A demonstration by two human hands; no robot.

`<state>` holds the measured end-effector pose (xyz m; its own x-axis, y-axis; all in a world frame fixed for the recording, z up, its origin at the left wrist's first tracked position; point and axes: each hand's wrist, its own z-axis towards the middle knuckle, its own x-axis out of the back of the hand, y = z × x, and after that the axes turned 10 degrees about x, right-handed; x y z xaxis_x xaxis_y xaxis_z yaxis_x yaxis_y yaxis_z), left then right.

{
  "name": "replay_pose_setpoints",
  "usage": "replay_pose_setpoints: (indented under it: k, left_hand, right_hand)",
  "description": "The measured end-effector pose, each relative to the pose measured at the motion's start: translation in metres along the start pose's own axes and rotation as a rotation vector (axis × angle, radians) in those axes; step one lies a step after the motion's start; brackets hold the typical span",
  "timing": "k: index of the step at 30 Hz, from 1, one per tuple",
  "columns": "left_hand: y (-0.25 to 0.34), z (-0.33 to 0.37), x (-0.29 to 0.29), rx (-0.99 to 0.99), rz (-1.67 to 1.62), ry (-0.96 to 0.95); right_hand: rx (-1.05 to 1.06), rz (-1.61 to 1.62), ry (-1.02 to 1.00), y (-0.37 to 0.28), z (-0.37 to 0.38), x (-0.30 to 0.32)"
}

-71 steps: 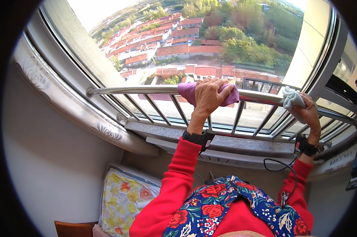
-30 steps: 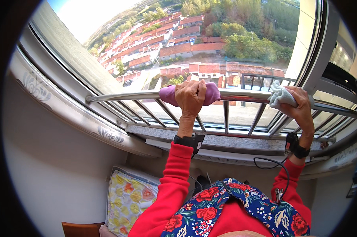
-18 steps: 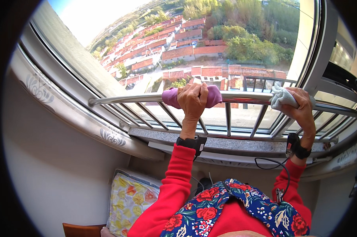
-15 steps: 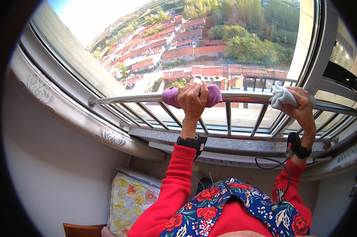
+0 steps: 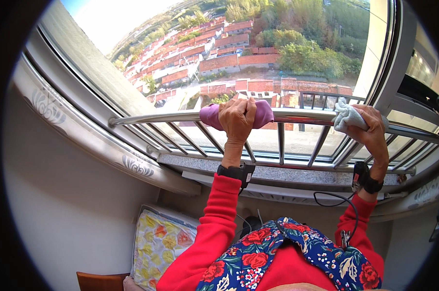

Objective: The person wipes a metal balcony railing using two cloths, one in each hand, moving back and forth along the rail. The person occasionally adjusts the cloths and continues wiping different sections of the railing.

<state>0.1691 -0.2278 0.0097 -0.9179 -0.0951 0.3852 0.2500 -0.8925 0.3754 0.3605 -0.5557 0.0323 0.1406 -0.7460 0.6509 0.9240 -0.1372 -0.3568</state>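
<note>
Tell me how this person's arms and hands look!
Long, bright red cloth sleeves cover both arms. Black wristbands carry small black boxes. A thin black cable loops near the right wrist. The left hand and right hand wear no gloves.

Nice bright daylight coming in from outside, beyond the left fingers (image 5: 235,112) and right fingers (image 5: 369,116). The sky (image 5: 117,19) up and left of both is blown out to near white, and the trees (image 5: 306,53) past them look kinda hazy. Hard glints on the rail (image 5: 166,118) beside the fingers. Below them it's dimmer: wall (image 5: 74,203) flat grey, floor (image 5: 180,202) in shadow. Fingers are reasonably crisp. Fisheye bends the rail, black vignette in all 4 corners.
</note>
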Motion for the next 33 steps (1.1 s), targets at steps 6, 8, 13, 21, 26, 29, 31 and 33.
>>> replay_pose_setpoints:
  k: [6,8,13,21,26,29,31,33]
  left_hand:
    - [-0.0008,-0.0006,-0.0009,-0.007,-0.006,0.008]
    - [-0.0008,-0.0011,-0.0009,0.001,-0.005,-0.001]
    - [-0.0015,-0.0016,-0.0013,0.006,0.007,-0.006]
    - [-0.0018,-0.0029,-0.0021,0.003,0.008,-0.001]
    - [-0.0009,-0.0038,-0.0012,-0.001,0.011,0.004]
    - [-0.0016,-0.0038,-0.0013,-0.016,0.010,0.016]
    - [-0.0021,-0.0037,-0.0020,-0.020,0.013,0.019]
    - [-0.0024,-0.0039,-0.0024,-0.014,0.021,0.016]
  right_hand:
    - [0.038,-0.015,0.003,0.0001,0.0009,0.0005]
    - [0.050,-0.022,0.008,0.0002,0.0011,0.0006]
    - [0.032,-0.004,0.015,-0.0007,0.0006,0.0004]
    - [0.029,-0.005,0.026,-0.0012,-0.0004,-0.0003]
    - [0.036,-0.025,0.019,-0.0007,-0.0015,0.0003]
    - [0.041,-0.016,0.011,0.0006,-0.0017,0.0010]
    - [0.021,0.018,-0.002,0.0014,-0.0019,0.0009]
    - [0.022,0.018,0.001,0.0020,-0.0023,0.0009]
